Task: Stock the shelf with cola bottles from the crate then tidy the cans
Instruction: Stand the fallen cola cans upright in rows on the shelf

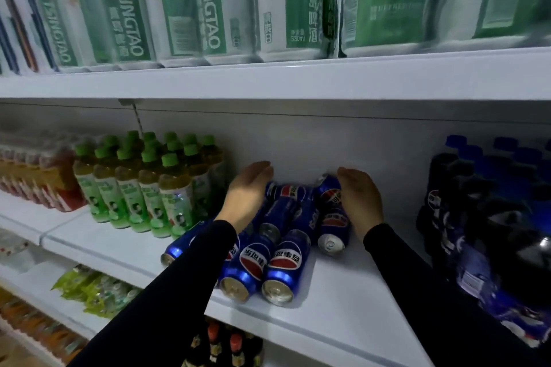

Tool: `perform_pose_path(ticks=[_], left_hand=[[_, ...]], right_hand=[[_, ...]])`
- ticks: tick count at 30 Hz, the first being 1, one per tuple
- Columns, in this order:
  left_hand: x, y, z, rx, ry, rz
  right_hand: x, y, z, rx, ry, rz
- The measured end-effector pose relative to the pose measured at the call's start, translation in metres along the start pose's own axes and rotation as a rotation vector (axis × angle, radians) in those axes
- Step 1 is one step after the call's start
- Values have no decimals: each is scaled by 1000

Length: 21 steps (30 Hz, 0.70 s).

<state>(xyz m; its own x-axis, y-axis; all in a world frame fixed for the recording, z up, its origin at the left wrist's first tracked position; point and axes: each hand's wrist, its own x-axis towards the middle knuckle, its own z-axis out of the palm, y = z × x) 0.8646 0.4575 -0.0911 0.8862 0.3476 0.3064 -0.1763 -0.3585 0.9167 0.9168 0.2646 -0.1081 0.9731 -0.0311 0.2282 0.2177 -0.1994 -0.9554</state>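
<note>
Several blue cola cans lie on their sides in a loose heap on the white middle shelf. My left hand reaches over the heap's left side, fingers straight, resting against the rear cans. My right hand sits on the heap's right side, its fingers bent over a can at the back. The two hands flank the pile. Dark cola bottles with blue caps stand packed at the shelf's right end.
Green-capped tea bottles stand left of the cans, with red-labelled bottles farther left. Green and white beer cans fill the shelf above. Lower shelves hold packets and small bottles. Bare shelf lies in front of the cans.
</note>
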Motion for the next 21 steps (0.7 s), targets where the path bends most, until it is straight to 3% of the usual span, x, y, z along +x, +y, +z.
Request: perform_pose_path(ticks=[7, 12, 21], left_hand=[[71, -29, 24, 210, -239, -16], [107, -57, 27, 545, -396, -12], [131, -95, 40, 918, -428, 128]], right_hand=[[49, 29, 18, -104, 52, 133], [62, 41, 36, -163, 106, 254], [83, 60, 61, -355, 140, 312]])
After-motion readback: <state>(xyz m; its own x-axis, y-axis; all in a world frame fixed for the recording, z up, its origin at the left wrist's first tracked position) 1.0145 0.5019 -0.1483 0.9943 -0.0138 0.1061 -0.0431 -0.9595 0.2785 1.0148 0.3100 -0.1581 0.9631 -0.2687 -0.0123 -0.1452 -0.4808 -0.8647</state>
